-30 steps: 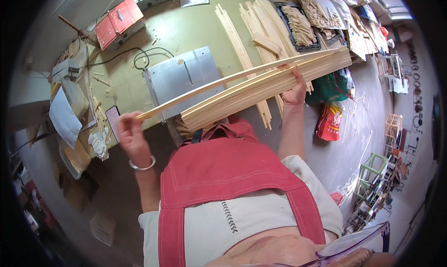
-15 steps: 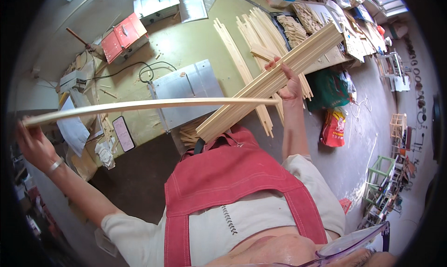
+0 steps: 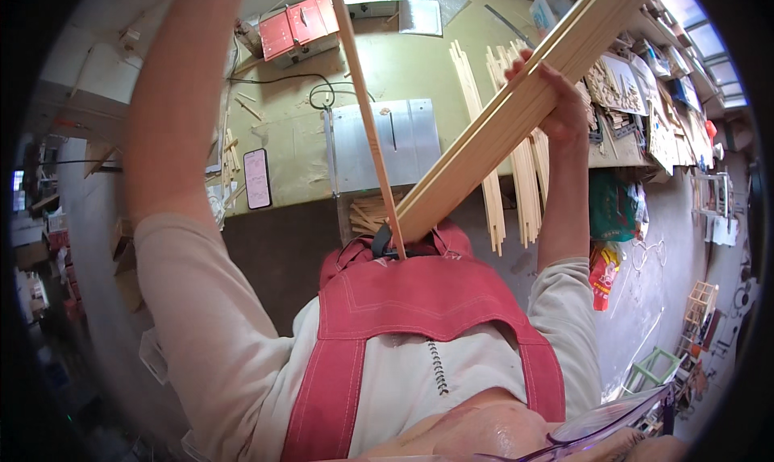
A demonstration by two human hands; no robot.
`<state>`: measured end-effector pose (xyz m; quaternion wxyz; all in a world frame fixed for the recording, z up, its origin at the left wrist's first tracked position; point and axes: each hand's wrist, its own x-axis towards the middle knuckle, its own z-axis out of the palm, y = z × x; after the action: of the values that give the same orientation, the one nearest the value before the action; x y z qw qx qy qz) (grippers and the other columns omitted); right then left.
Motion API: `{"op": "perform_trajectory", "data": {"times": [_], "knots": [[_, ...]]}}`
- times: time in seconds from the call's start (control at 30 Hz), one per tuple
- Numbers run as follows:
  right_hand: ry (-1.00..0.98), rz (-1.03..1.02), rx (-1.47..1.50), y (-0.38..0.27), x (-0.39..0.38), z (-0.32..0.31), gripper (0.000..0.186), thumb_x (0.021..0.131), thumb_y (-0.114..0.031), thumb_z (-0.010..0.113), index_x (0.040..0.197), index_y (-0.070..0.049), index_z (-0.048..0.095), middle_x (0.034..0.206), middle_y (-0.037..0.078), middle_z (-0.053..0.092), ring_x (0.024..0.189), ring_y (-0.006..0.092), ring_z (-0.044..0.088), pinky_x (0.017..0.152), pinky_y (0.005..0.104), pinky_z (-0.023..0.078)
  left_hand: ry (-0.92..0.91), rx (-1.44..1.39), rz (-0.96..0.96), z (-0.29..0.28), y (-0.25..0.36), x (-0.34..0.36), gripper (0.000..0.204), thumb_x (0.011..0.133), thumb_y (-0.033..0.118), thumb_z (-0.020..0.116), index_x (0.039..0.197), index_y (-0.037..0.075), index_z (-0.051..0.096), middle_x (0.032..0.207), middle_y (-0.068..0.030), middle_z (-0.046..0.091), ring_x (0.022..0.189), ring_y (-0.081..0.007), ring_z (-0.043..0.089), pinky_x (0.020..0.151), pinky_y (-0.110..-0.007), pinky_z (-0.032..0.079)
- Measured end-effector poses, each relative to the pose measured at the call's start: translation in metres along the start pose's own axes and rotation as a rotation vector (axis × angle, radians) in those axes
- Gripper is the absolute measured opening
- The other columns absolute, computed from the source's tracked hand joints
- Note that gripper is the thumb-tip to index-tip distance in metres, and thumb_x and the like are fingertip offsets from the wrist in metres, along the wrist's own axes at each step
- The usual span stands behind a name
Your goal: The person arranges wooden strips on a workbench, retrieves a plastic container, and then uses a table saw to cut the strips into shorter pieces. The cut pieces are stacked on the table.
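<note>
My right hand (image 3: 562,103) is closed round a bundle of long pale wooden strips (image 3: 500,135), which slants from my waist up to the top right. Its fingertips show over the bundle's far edge. One single wooden strip (image 3: 368,111) stands steeply between the top edge of the view and the red apron (image 3: 403,297), its lower end close to the bundle's lower end. My left forearm (image 3: 181,83) rises out of the top of the view, so the left hand cannot be seen, nor can the single strip's upper end.
On the greenish table (image 3: 282,127) lie a metal plate with a slot (image 3: 415,143), a phone (image 3: 257,178) and more wooden strips (image 3: 484,172). A red metal box (image 3: 300,28) stands at the back. Green (image 3: 611,208) and red bags (image 3: 603,276) rest beside the table at right.
My left hand has gone up out of view, and the single strip has swung from lying across to standing steeply. The bundle, still in my right hand, now tilts more upward.
</note>
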<state>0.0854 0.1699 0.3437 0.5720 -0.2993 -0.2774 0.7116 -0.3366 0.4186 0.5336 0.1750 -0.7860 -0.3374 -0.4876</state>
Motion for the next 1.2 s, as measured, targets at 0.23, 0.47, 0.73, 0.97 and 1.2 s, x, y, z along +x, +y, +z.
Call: {"op": "perform_trajectory", "data": {"times": [0.23, 0.47, 0.73, 0.97, 1.2], "knots": [[-0.021, 0.107, 0.038, 0.013, -0.001, -0.005, 0.042, 0.095, -0.017, 0.07, 0.13, 0.003, 0.057, 0.113, 0.019, 0.068, 0.109, 0.0346, 0.069, 0.099, 0.0517, 0.056, -0.122, -1.053, -0.713, 0.063, 0.145, -0.075, 0.038, 0.099, 0.038, 0.064, 0.086, 0.003, 0.067, 0.075, -0.0098, 0.07, 0.065, -0.0255, 0.066, 0.063, -0.042, 0.052], [-0.008, 0.133, 0.048, 0.021, 0.013, 0.007, 0.043, 0.093, -0.019, 0.073, 0.128, 0.001, 0.059, 0.111, 0.016, 0.069, 0.106, 0.0318, 0.07, 0.097, 0.0499, 0.057, -0.504, -1.161, -0.953, 0.051, 0.273, -0.203, 0.027, 0.109, 0.022, 0.049, 0.123, 0.001, 0.058, 0.085, -0.0022, 0.06, 0.074, -0.01, 0.061, 0.066, -0.026, 0.053], [-0.009, 0.126, 0.075, 0.023, 0.015, -0.01, 0.044, 0.09, -0.019, 0.076, 0.126, 0.002, 0.06, 0.111, 0.019, 0.07, 0.106, 0.0303, 0.07, 0.092, 0.0445, 0.059, -0.403, -0.918, -0.781, 0.053, 0.32, -0.267, 0.021, 0.104, 0.01, 0.059, 0.12, -0.003, 0.066, 0.09, -0.005, 0.067, 0.082, -0.0102, 0.061, 0.072, -0.026, 0.051], [-0.027, 0.085, 0.06, 0.021, 0.012, -0.003, 0.044, 0.091, -0.018, 0.076, 0.127, 0.002, 0.06, 0.114, 0.02, 0.069, 0.109, 0.0311, 0.069, 0.096, 0.046, 0.057, -0.269, -0.78, -0.675, 0.069, 0.317, -0.255, 0.017, 0.099, 0.009, 0.065, 0.11, -0.002, 0.07, 0.088, -0.0128, 0.062, 0.076, -0.0211, 0.061, 0.07, -0.033, 0.051], [-0.013, 0.095, 0.118, 0.025, 0.007, -0.013, 0.043, 0.091, -0.017, 0.075, 0.127, 0.001, 0.059, 0.111, 0.017, 0.068, 0.11, 0.0322, 0.069, 0.097, 0.0467, 0.057, -0.249, -0.8, -0.703, 0.077, 0.33, -0.258, 0.013, 0.097, 0.007, 0.066, 0.107, 0.0, 0.072, 0.085, -0.011, 0.061, 0.074, -0.0208, 0.06, 0.069, -0.032, 0.05]]}}
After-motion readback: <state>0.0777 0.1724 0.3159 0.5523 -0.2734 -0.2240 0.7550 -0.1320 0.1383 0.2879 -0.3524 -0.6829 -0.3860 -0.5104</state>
